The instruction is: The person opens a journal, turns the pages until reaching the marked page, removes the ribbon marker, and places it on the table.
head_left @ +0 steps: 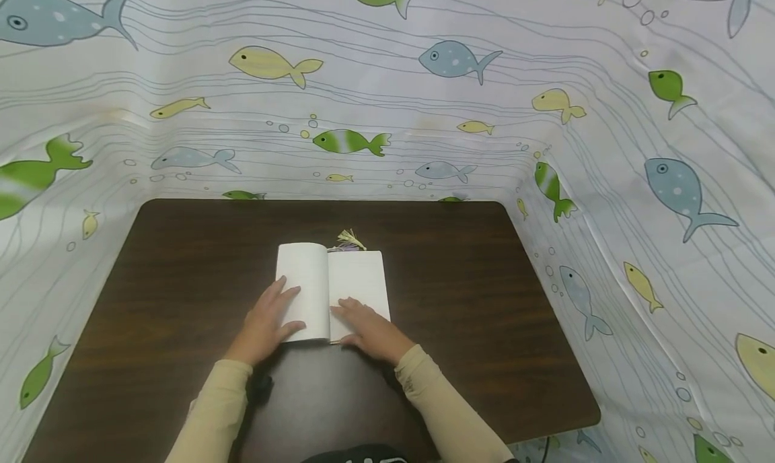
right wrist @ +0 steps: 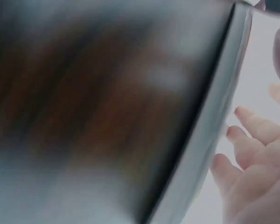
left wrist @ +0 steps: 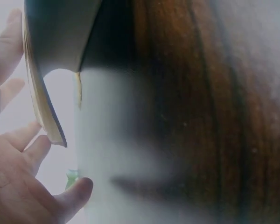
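Note:
An open notebook (head_left: 357,274) with blank-looking pages lies on the dark wooden table, a yellowish tassel (head_left: 350,238) sticking out past its top edge. On the left page rests my left hand (head_left: 262,323), its fingers spread near the outer edge. My right hand (head_left: 377,332) lies over the lower part of the right page with fingers extended. The left wrist view has the notebook's cover and page edges (left wrist: 43,105) tilted up beside the left fingers (left wrist: 35,151). In the right wrist view, the page block (right wrist: 207,112) stands close to the right fingers (right wrist: 259,128).
The dark table (head_left: 200,268) has rounded corners. Around it hangs a white fish-print cloth (head_left: 375,93) at the back and both sides. A dark strap-like item (head_left: 262,389) shows beside the left wrist.

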Demonstrator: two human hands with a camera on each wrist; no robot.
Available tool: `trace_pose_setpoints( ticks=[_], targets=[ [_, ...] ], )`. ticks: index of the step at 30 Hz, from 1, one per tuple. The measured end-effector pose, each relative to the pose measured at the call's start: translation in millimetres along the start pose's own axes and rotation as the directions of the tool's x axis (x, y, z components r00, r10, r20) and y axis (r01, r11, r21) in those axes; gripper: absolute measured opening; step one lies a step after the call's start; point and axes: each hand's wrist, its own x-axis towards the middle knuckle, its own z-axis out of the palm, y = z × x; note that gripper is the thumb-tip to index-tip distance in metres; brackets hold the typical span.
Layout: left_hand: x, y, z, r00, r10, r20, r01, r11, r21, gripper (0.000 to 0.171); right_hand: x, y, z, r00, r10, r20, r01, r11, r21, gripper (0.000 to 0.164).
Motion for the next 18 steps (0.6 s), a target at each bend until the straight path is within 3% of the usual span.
trace_pose_setpoints(
  ticks=[5,13,18],
  targets=[
    [-0.5,0.0,-0.7,1.000,0.004,0.007,-0.004,1.000,0.008,0.069,-6.2,17.8,-2.8,0.999,0.043,-0.011,-0.043,0.998,-0.040,0.063],
    [-1.8,-1.4,-0.1,1.000,0.015,0.009,-0.015,1.000,0.000,0.069,-16.8,43.6,-15.1,0.974,0.221,0.041,-0.220,0.975,-0.020,0.081],
    [-1.4,-1.8,0.5,1.000,0.007,0.015,-0.007,1.000,0.000,0.069,-19.3,48.7,-21.2,0.970,0.241,0.036,-0.242,0.970,0.021,0.083]
  ],
)
